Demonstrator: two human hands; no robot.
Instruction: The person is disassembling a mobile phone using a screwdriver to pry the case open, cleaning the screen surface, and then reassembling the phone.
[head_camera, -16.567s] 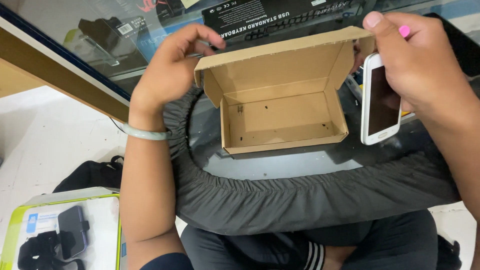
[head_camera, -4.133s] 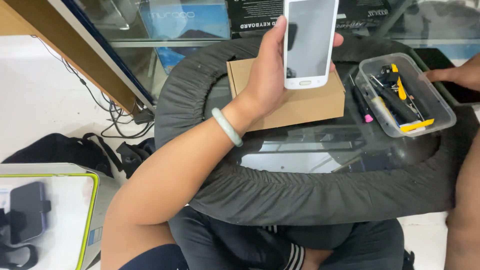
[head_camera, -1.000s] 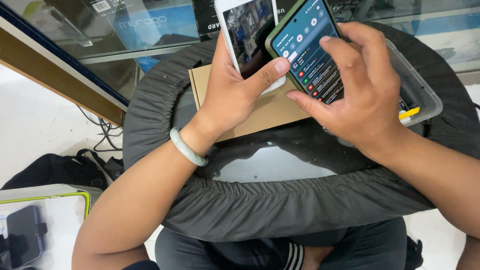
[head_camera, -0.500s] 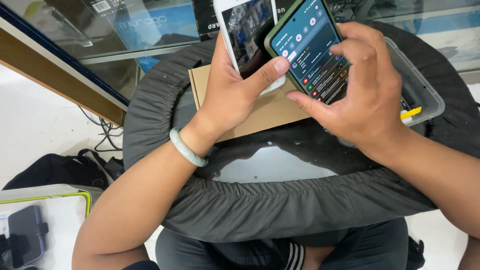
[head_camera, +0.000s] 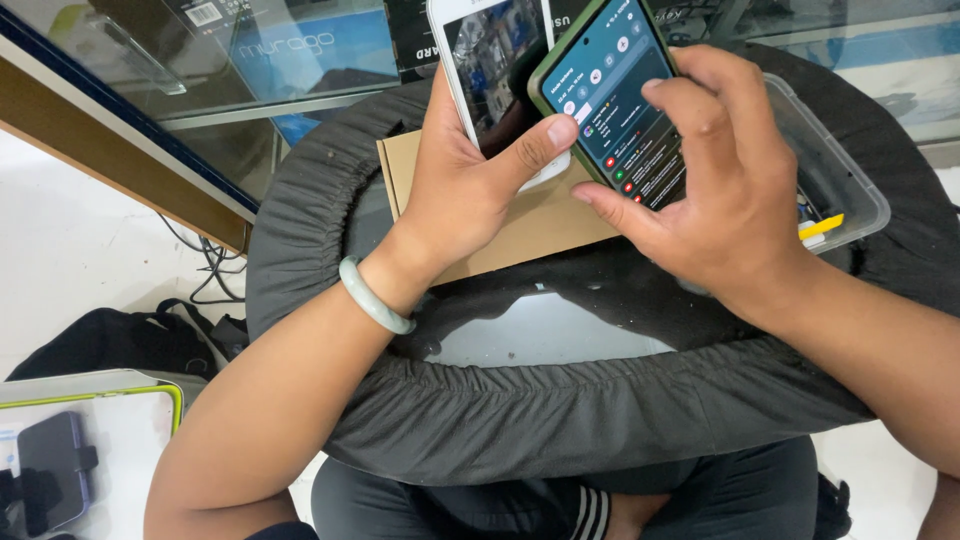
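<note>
A: Head view first: what is held by the hands?

B: A white phone (head_camera: 495, 75) is gripped by the left hand (head_camera: 470, 190), with the thumb laid across its lower edge. A green-edged phone (head_camera: 625, 100) is gripped by the right hand (head_camera: 720, 190), with the fingers wrapped over its right side.

A: How are the two phones placed?

B: They are held up side by side, nearly touching. The white one is on the left, the green-edged one on the right. Both long sides are pointed up and away from the body, and the green-edged one is tilted a little to the left. Each phone is already in its own hand, so neither hand is nearer.

A: What is seen under them?

B: A flat brown cardboard box (head_camera: 520, 225) is lying just below the hands, on a round counter wrapped in black cloth (head_camera: 560, 420). A clear plastic tray (head_camera: 830, 180) with small tools is set to the right of the box, partly hidden by the right hand.

A: And the room?

B: A glass display case (head_camera: 250, 60) is seen behind. A white floor (head_camera: 80, 250) with a black bag (head_camera: 120, 340) is seen at the left.
</note>
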